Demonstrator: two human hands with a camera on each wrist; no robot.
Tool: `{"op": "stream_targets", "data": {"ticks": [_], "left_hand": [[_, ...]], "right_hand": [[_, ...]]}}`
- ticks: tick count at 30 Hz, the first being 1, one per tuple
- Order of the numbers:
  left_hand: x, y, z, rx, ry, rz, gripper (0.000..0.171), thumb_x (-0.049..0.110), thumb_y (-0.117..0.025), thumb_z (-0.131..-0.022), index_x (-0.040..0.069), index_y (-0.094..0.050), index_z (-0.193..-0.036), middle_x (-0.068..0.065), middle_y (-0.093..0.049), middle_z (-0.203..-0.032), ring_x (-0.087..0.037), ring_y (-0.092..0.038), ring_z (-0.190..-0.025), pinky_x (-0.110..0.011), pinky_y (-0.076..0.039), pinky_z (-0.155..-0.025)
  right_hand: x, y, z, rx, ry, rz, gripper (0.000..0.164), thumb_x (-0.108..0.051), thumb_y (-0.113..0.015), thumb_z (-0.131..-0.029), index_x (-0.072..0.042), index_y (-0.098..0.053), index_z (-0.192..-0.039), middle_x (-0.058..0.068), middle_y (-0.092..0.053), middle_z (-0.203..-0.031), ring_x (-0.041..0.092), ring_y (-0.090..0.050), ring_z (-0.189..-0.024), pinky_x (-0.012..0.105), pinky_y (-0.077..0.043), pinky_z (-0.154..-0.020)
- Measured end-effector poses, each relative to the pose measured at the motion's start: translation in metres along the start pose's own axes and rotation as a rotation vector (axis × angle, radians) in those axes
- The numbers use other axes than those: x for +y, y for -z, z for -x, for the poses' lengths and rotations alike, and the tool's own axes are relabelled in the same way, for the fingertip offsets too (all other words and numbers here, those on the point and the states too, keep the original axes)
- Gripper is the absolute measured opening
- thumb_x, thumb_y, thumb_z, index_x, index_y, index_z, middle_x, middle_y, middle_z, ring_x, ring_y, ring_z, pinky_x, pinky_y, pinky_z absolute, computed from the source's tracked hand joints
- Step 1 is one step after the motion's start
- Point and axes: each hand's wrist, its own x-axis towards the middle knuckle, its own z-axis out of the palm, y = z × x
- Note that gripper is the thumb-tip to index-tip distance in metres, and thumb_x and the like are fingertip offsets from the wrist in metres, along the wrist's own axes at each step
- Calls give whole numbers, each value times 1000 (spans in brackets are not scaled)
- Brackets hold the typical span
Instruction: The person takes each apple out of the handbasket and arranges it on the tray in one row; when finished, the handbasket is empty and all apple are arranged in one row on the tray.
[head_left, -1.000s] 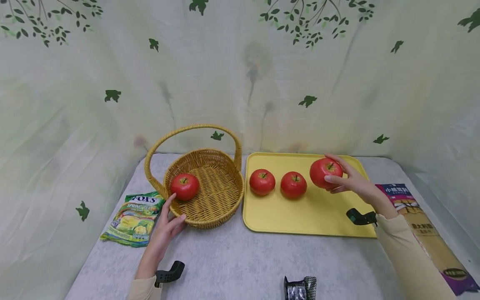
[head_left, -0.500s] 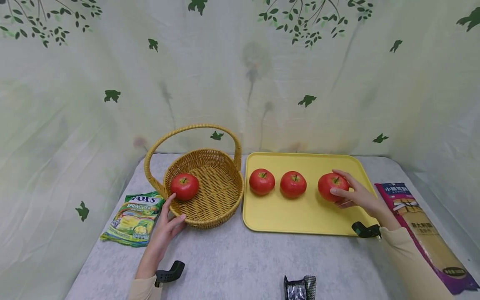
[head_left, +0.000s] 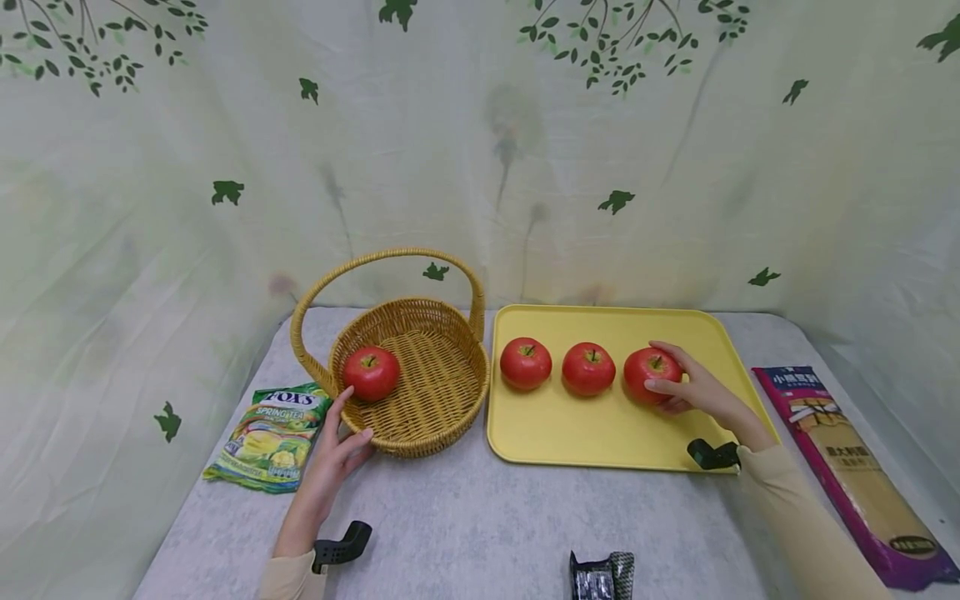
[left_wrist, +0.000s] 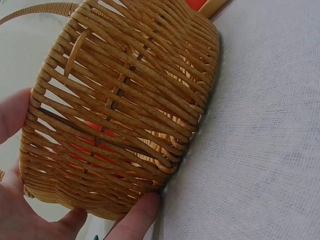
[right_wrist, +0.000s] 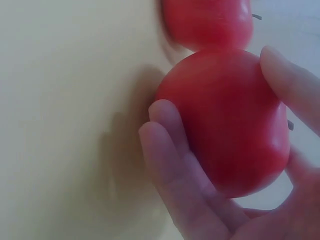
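My right hand [head_left: 697,387] grips a red apple [head_left: 647,375] at the right end of a row on the yellow tray [head_left: 570,437]. In the right wrist view, the thumb and fingers [right_wrist: 167,170] wrap its sides, close over the tray. Two more apples sit to its left, a middle apple [head_left: 588,368] and a left apple [head_left: 525,363]. My left hand [head_left: 330,458] holds the near-left rim of a round wicker basket [head_left: 450,417] with a tall handle. In the left wrist view, the thumb is at the rim and fingers are under the woven side [left_wrist: 115,100]. One apple [head_left: 371,372] lies inside the basket.
A green candy bag [head_left: 266,437] lies left of the basket. A long purple and tan food packet [head_left: 855,467] lies right of the tray. A small black packaged item [head_left: 600,577] is at the table's front edge. A leaf-patterned curtain [head_left: 480,167] stands behind the table.
My right hand first lowered its apple toward the tray and shifted right, then moved it left, close to the middle apple. The left hand and basket stay in place.
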Motion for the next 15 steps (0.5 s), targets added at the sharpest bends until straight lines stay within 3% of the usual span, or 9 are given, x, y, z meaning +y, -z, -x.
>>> {"op": "stream_targets", "data": {"ticks": [10,15], "left_hand": [[0,0,0,-5,0,2,71,13,-48,-101,29,-4,-154,-4,16,-156,-34,-14,-140,-55,-25,-106],[0,0,0,-2,1,4,71,13,-48,-101,29,-4,-154,-4,16,-156,-34,-14,-140,-55,-24,-107]], "right_hand": [[2,5,-1,-72,-20,-63,81,-25,-61,-95,-13,-6,-154,34,-21,-142,40,-66,-80,45,-55,-73],[2,11,4,-78,22,-66,78,-23,-60,-96,-13,-8,-154,33,-16,-145,42,-66,-81,46,-55,-73]]}}
